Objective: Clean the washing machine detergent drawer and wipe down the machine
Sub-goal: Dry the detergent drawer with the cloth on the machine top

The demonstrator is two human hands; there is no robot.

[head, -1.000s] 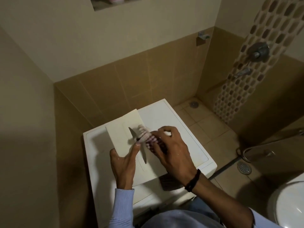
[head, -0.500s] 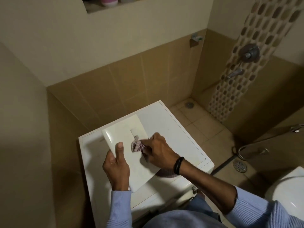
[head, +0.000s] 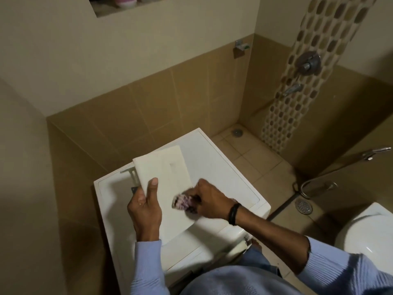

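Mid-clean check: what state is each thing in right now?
White flat plastic panel: held tilted over the white washing machine, thumb on its face.
Left hand: grips the panel's left edge.
Purple-and-white bunched cloth: pressed against the panel.
Right hand: curled round the cloth.

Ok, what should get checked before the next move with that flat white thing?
1. Left hand grips the flat white plastic drawer piece at its edge: ok.
2. Right hand holds the crumpled pink-and-white cloth: ok.
3. Cloth pressed on the drawer piece: cannot tell, blurred.
4. Drawer piece is over the white washing machine top: ok.
5. Drawer piece clean all over: cannot tell, far side hidden.
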